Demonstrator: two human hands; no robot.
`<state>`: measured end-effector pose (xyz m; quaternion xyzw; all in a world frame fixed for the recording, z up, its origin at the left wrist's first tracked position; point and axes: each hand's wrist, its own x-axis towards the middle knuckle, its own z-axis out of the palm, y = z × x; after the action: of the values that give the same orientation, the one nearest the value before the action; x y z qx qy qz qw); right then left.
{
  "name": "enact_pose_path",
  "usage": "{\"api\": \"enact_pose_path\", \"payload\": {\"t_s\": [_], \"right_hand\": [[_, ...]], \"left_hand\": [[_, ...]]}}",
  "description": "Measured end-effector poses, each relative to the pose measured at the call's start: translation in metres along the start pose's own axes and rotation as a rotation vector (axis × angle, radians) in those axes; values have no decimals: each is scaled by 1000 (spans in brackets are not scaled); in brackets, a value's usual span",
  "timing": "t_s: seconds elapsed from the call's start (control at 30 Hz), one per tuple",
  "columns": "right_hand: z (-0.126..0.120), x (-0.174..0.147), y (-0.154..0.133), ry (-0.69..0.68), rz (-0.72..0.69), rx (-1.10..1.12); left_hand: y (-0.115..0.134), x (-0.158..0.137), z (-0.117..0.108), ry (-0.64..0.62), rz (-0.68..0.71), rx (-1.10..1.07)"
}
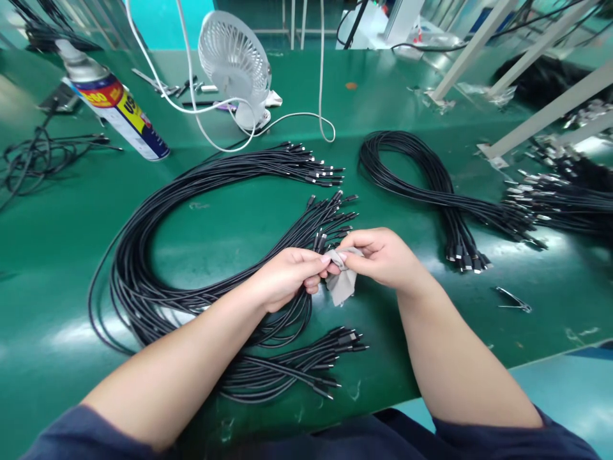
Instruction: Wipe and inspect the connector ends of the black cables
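Note:
In the head view, my left hand [290, 275] is closed in a pinch, its thumb and fingertips against a small grey cloth [342, 287]. A black cable seems to curve up into this hand from below, its end hidden by fingers and cloth. My right hand [383, 255] pinches the cloth from the other side, and a loose corner hangs down. Under and around my hands lies a large looped bundle of black cables [138, 255] with metal-tipped plugs. More plug ends [335, 345] spread out below my hands, towards the near edge.
A second cable bundle [407, 166] lies to the right, with a heap of cables [565, 198] beyond it. Tweezers [514, 299] rest near the right edge. At the back stand a spray can [117, 105] and a white fan [234, 57] with a trailing white cord [306, 115].

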<state>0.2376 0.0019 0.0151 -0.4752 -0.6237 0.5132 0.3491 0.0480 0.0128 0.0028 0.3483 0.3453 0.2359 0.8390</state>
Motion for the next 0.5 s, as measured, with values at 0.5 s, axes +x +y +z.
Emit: {"api": "enact_pose_path", "payload": {"t_s": [0.5], "right_hand": [[4, 2, 0, 117, -60, -93]], "left_hand": [[3, 0, -1, 16, -27, -45]]}}
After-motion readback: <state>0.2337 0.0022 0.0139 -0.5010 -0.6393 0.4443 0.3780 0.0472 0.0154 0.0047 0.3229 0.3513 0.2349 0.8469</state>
